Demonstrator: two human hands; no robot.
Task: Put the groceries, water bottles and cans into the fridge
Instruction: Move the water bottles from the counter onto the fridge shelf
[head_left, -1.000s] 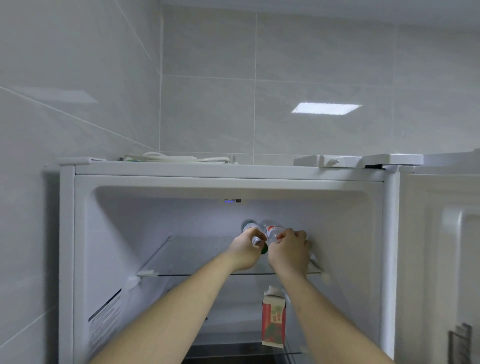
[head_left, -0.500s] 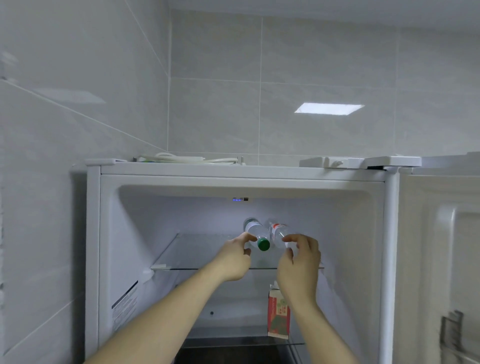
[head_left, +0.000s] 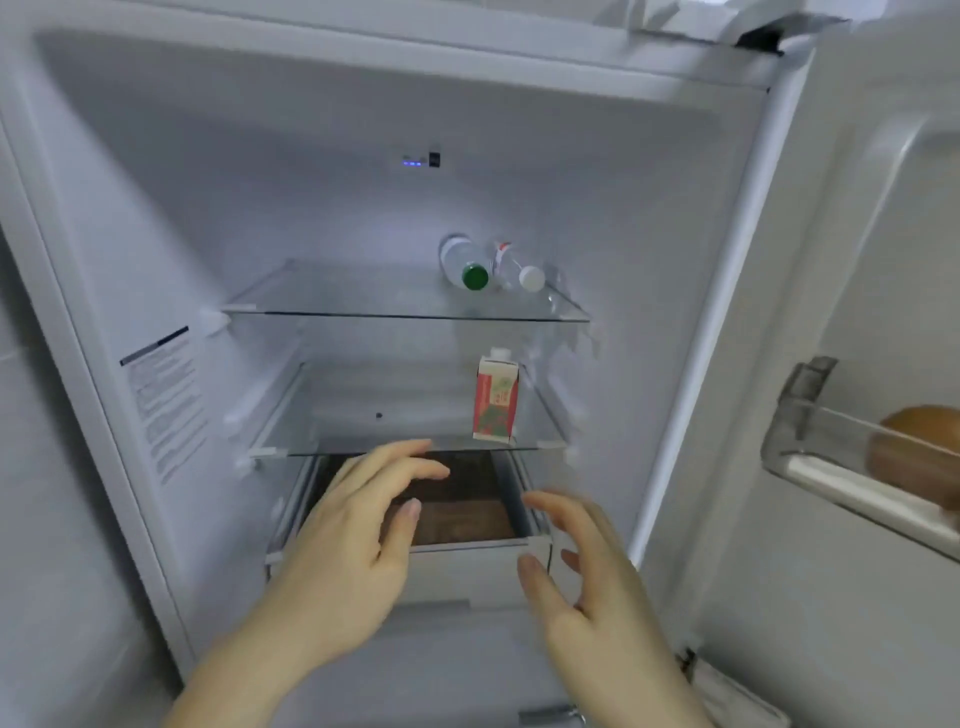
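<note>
We look into the open white fridge (head_left: 156, 218), which fills most of the frame. On its top glass shelf (head_left: 363, 299), right of centre, two water bottles lie side by side, touching: one with a green cap (head_left: 464, 264), one with a white cap (head_left: 517, 267). A red and white carton (head_left: 496, 400) stands upright on the middle shelf (head_left: 363, 431). Low in the frame our left hand (head_left: 345, 551) and right hand (head_left: 597, 587) hover before the drawer (head_left: 467, 566), each grip wide and holding nothing. At right, the door bin (head_left: 810, 441) holds something brown.

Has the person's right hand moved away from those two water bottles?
Yes. The right hand dropped from the top glass shelf to the bottom drawer.
</note>
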